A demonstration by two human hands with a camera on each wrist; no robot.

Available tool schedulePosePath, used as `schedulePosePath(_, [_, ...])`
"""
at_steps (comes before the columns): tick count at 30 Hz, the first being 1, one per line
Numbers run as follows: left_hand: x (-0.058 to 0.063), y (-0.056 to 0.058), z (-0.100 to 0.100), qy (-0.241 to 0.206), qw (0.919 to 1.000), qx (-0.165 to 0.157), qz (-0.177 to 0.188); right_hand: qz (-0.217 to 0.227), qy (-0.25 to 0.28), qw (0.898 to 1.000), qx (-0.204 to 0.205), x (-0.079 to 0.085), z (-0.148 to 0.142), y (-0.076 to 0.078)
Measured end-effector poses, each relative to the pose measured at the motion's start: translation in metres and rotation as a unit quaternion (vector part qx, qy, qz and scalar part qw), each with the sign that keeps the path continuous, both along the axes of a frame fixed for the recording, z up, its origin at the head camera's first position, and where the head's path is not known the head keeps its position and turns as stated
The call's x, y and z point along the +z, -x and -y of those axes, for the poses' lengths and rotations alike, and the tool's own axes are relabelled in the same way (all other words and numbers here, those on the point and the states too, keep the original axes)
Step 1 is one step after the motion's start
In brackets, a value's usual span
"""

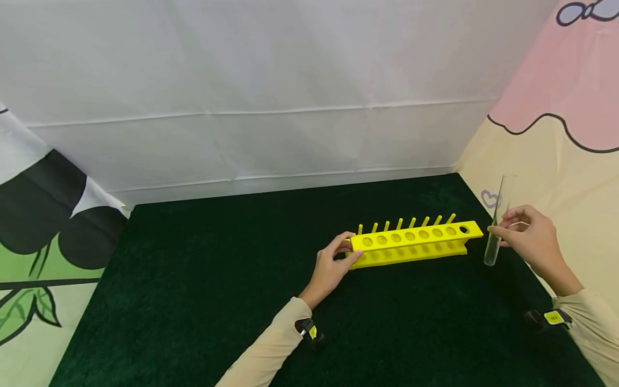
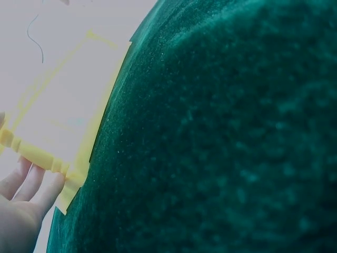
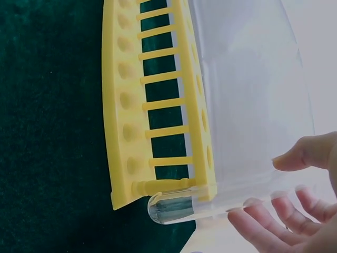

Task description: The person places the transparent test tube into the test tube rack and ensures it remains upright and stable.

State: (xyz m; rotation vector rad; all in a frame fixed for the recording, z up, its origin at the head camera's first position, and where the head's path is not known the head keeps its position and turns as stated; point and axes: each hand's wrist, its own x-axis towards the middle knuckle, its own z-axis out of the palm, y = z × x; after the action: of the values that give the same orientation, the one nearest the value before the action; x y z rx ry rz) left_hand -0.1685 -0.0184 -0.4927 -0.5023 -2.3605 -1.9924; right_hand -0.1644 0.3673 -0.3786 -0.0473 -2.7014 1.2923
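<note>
A yellow test tube rack (image 1: 417, 236) stands on the dark green cloth, with a row of round holes along its top and several upright pegs behind. My left hand (image 1: 329, 269) grips its left end, thumb in front and fingers behind; the left wrist view shows fingertips on the rack's end (image 2: 45, 155). Just beyond the rack's right end, my right hand (image 1: 539, 239) pinches a clear glass test tube (image 1: 492, 251) between thumb and fingers. The tube is nearly upright, leaning slightly, rounded end down. In the right wrist view its rounded end (image 3: 174, 208) overlaps the rack's end; glare hides the upper part.
The green cloth (image 1: 193, 290) covers the table, whose right edge runs just under the right forearm. A white sheet (image 1: 290, 145) hangs behind. Printed cloths hang at both sides, the cream and pink one (image 1: 570, 177) close by the right hand.
</note>
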Motion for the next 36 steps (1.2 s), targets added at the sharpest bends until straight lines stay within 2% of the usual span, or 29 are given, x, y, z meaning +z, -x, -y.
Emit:
schedulePosePath(12, [-0.002,0.001,0.002,0.006,1.0000,-0.001,-0.001,-0.029,0.011,0.999,-0.003,0.007,0.008,-0.001])
schedulePosePath(21, [-0.002,0.002,0.001,0.001,1.0000,0.000,-0.002,-0.033,0.007,0.999,-0.016,0.008,0.011,-0.002])
schedulePosePath(28, [0.032,-0.013,0.002,0.009,0.9999,0.001,0.007,-0.035,0.008,0.999,-0.024,0.012,0.015,0.000])
schedulePosePath(36, [0.033,-0.014,0.003,-0.006,1.0000,-0.003,0.001,-0.045,0.014,0.999,-0.026,0.014,0.018,-0.001])
